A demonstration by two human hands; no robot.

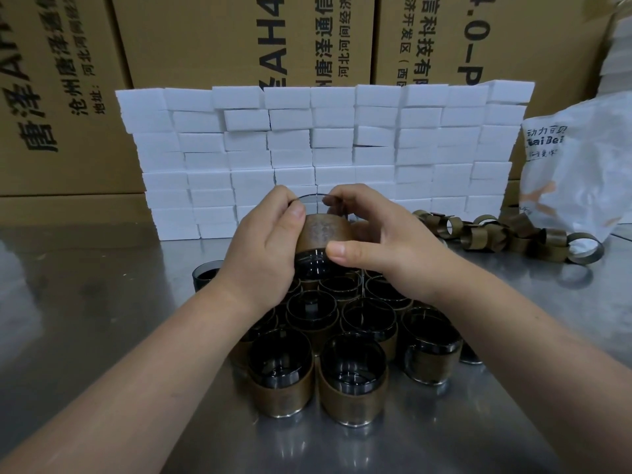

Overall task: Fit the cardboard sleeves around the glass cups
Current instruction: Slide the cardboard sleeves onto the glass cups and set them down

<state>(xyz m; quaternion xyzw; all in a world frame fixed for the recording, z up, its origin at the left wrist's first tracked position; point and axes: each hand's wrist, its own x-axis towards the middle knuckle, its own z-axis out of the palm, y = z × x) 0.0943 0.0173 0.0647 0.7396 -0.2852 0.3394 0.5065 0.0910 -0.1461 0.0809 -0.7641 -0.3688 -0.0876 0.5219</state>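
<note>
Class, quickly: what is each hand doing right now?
Left hand: grips the glass cup.
Right hand: grips the same cup, thumb at its cardboard sleeve.

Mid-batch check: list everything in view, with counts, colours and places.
held glass cup: one, dark smoked, lifted above the cluster, centre
cardboard sleeve: one, brown, around the held cup
sleeved cups: a dozen or so, dark with brown bands, clustered mid-table
bare cup: one, dark, cluster's left edge
loose sleeves: a pile, brown, table's right
foam blocks: many, white, walled up behind
cartons: at least three, brown, behind the blocks
plastic bag: one, white, far right
table: one, steel grey, underneath
left hand: one, grip on held cup's left
right hand: one, grip on its right, thumb on sleeve
</note>
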